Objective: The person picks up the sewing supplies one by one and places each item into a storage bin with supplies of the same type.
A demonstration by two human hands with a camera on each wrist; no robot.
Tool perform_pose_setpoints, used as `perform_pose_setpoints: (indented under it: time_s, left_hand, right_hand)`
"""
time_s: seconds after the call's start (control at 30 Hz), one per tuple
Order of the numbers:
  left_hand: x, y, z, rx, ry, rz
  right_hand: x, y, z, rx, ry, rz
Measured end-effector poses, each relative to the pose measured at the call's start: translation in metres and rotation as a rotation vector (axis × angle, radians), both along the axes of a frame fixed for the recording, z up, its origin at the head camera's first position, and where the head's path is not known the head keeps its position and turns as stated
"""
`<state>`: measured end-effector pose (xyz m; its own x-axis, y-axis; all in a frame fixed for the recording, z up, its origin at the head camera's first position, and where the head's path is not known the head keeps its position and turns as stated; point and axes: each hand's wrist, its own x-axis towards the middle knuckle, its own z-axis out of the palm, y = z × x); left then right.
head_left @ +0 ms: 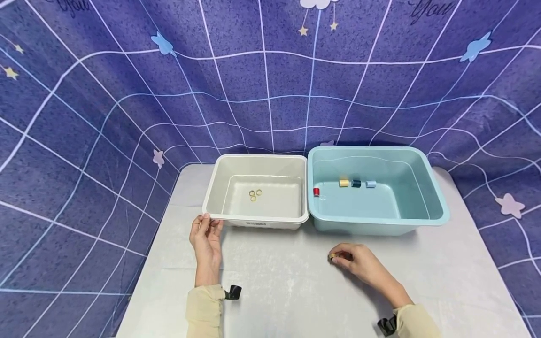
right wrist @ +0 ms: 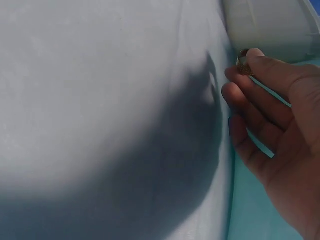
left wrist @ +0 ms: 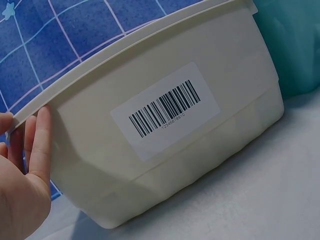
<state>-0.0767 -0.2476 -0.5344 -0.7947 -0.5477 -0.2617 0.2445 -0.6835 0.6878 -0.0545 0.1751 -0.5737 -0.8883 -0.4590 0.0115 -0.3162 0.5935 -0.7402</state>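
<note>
My left hand [head_left: 207,244] holds the near left corner of a white plastic bin [head_left: 255,218], its thumb at the rim and its fingers beneath; the left wrist view shows this grip close up. Three gold-coloured rings [head_left: 253,198] lie on the bin's floor. Between thumb and forefinger, my right hand [head_left: 361,265] pinches another gold-coloured ring [right wrist: 244,68] over the table, in front of the light blue bin [head_left: 359,227]. The right wrist view shows its other fingers loosely bent.
Side by side, both bins stand on a table with a pale cloth [head_left: 270,281]. Red [head_left: 316,192], yellow [head_left: 344,183], dark [head_left: 356,184] and pale blue [head_left: 371,184] thread spools lie in the blue bin. A barcode label [left wrist: 165,110] marks the white bin's front. Behind hangs a purple curtain [head_left: 287,112].
</note>
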Motion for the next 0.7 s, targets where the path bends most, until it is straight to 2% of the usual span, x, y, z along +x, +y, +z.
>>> perform_pose_setpoints:
  time_s: [0.17, 0.27, 0.53, 0.7]
  left_hand:
    - [0.000, 0.001, 0.001, -0.002, 0.001, 0.002]
    - [0.001, 0.000, 0.000, -0.002, 0.001, 0.007]
    - [0.002, 0.000, -0.001, 0.021, 0.005, 0.009]
    - [0.001, 0.000, 0.000, 0.012, 0.008, 0.005]
  right_hand:
    - [0.001, -0.001, 0.006, -0.067, -0.053, -0.025]
    - [0.002, -0.003, 0.008, -0.152, -0.105, -0.034]
    - [0.007, -0.011, -0.002, -0.432, -0.260, 0.075]
    - [0.009, -0.017, -0.003, -0.559, -0.379, 0.085]
